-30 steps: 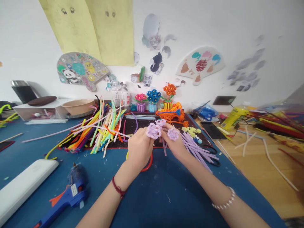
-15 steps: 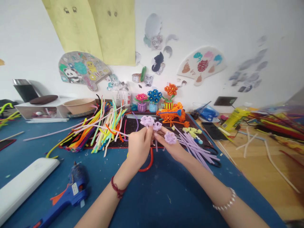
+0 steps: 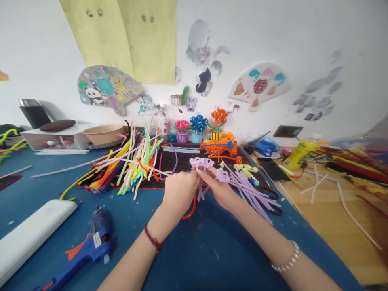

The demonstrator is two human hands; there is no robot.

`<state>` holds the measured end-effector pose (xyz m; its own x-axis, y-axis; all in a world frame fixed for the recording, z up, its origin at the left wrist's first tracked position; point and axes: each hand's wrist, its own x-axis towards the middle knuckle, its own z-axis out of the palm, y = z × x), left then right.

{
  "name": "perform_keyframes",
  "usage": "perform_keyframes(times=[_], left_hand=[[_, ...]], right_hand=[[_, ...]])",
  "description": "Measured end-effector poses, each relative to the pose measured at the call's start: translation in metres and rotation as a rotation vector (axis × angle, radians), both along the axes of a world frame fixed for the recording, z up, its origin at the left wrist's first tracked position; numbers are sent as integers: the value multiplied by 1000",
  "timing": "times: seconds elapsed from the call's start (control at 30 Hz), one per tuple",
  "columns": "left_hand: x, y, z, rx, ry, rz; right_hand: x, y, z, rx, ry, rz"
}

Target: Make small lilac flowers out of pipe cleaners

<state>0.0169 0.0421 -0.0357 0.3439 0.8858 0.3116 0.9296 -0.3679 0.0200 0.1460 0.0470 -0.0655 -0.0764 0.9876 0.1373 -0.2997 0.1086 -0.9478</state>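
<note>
My left hand point(image 3: 179, 190) and my right hand point(image 3: 220, 190) meet over the blue mat point(image 3: 194, 246), both closed on lilac pipe-cleaner flowers. Two looped lilac flower heads point(image 3: 201, 162) rise above my left fingertips, their stems hanging down between the hands. A third lilac flower point(image 3: 222, 175) sits on top of my right hand's fingers. A red ring point(image 3: 190, 207) lies on the mat under my left hand. A bundle of straight lilac pipe cleaners point(image 3: 253, 192) lies just right of my right hand.
A heap of coloured pipe cleaners point(image 3: 130, 163) lies at the left of a black mat. A blue glue gun point(image 3: 91, 246) and a white case point(image 3: 27, 236) sit at the near left. Small potted pipe-cleaner flowers point(image 3: 198, 127) and an orange piece point(image 3: 220, 147) stand behind. Clutter covers the wooden table point(image 3: 333, 210) at the right.
Both hands have drawn together and lowered slightly. The lilac flowers, held apart a second ago, are now gathered with their stems together between my fingers.
</note>
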Motion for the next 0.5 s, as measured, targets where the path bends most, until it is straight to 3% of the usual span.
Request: perform_keyframes(times=[0.13, 0.43, 0.5], left_hand=[[2, -3, 1, -21, -7, -39], [2, -6, 6, -38, 19, -45], [1, -8, 8, -31, -3, -45]], right_hand=[[0, 3, -1, 31, 20, -68], [14, 12, -3, -67, -52, -44], [20, 29, 4, -47, -156, -161]])
